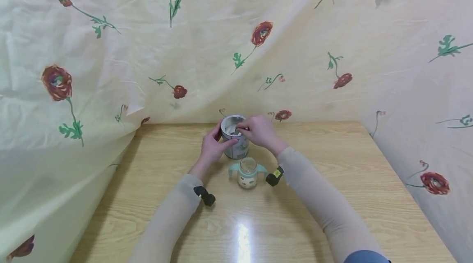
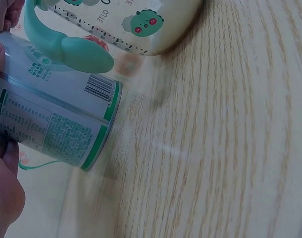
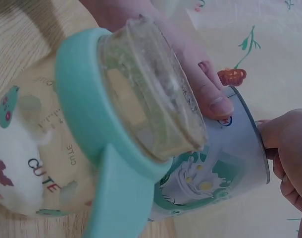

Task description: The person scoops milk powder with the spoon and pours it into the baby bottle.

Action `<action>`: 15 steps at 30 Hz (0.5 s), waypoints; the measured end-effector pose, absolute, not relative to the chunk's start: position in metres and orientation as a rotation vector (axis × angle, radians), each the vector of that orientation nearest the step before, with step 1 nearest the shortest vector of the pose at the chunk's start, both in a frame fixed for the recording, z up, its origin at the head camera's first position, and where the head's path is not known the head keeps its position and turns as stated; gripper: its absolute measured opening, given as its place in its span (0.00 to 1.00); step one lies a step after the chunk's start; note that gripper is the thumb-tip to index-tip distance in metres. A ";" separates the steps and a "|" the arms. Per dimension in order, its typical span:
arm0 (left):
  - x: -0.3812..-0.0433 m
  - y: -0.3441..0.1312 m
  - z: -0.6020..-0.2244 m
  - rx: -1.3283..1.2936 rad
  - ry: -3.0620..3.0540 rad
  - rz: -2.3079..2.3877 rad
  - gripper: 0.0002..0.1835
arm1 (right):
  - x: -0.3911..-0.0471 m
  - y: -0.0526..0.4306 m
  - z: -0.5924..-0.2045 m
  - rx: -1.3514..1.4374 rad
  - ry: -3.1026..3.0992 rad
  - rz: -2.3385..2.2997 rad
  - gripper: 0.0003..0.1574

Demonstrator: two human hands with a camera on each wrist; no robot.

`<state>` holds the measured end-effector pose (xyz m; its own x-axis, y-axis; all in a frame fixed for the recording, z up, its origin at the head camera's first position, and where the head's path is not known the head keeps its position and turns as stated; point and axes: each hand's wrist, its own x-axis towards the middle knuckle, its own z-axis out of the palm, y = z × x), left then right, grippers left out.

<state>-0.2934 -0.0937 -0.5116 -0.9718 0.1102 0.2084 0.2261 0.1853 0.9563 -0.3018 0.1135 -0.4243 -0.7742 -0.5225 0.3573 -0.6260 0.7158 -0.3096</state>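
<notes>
A milk powder can with a pale printed label and green base band stands near the table's back edge, its top uncovered. My left hand grips its left side, with the thumb across the front and the fingers behind. At the can's mouth my right hand pinches a small scoop, mostly hidden by the fingers and rim. Just in front stands a baby bottle with a turquoise collar and two handles, its neck uncovered. In the right wrist view the bottle partly covers the can.
The wooden table runs to a flower-printed cloth hanging behind it and along the sides. A black wrist camera sits on the left forearm, and another black camera on the right, close to a bottle handle.
</notes>
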 end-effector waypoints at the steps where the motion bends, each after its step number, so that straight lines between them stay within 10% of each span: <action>1: -0.293 -0.094 -0.512 -0.338 -2.342 -1.916 0.51 | -0.302 0.113 -0.424 0.914 -2.681 0.622 0.08; 15: -0.293 -0.092 -0.513 -0.370 -2.300 -1.912 0.49 | -0.291 0.116 -0.425 0.765 -2.677 1.047 0.12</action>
<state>-0.2931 -0.0922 -0.5133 -0.9618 0.1057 0.2526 0.2676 0.1679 0.9488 -0.2910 0.1164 -0.4249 -0.8545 -0.4014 0.3296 -0.5185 0.6222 -0.5866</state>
